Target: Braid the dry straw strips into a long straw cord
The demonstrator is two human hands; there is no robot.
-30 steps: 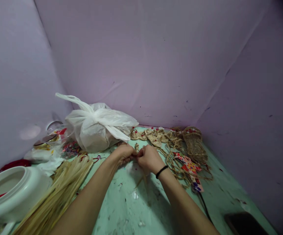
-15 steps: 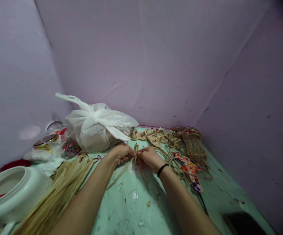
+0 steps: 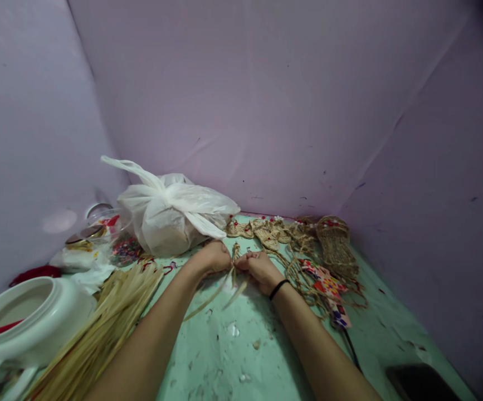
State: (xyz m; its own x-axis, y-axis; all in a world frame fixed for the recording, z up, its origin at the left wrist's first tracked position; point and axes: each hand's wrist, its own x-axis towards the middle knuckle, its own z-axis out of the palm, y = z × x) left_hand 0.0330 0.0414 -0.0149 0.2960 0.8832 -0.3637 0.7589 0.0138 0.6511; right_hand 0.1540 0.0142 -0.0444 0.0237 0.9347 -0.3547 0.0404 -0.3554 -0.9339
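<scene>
A short braid of pale dried fibre [image 3: 236, 250] stands out between my two hands over the green surface. My left hand [image 3: 215, 257] is closed at its left side, fingers curled round the strands. From the right, my right hand [image 3: 258, 266] pinches the same braid, thumb and fingers together; a black band circles that wrist. Loose fibre ends [image 3: 208, 303] trail from under the hands toward me. Fingertips partly hide the strands they hold. Left of my left forearm lies a bundle of long dried fibre strips [image 3: 111, 312].
A knotted white plastic bag [image 3: 174, 211] sits at the back. Woven pieces with red beads [image 3: 266, 231], a twine roll [image 3: 336, 248] and patterned fabric [image 3: 327, 287] lie right. A white pot [image 3: 36, 317] stands left; a dark flat object [image 3: 423, 381] is front right.
My left hand has turned into a tighter fist by the braid. The loose strand ends have shifted and spread below my hands. The view has moved slightly left.
</scene>
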